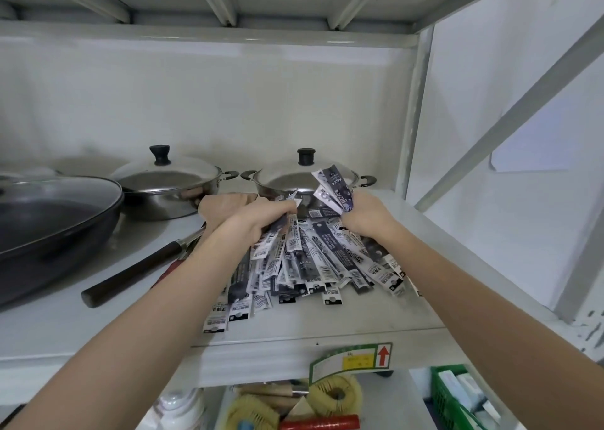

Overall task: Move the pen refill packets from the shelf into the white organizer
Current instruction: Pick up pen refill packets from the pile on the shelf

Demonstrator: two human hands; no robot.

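I'm seeing both hands gripping pen refill packets [307, 259] heaped on the white metal shelf [327, 318]: left hand [238, 215] and right hand [362, 215] each closing on a bunch. Two lidded pots [304, 181] are sitting behind, a wok [49, 220] lying left.

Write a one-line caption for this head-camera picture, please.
Both hands, left and right, gather pen refill packets heaped on a white shelf before two lidded steel pots.
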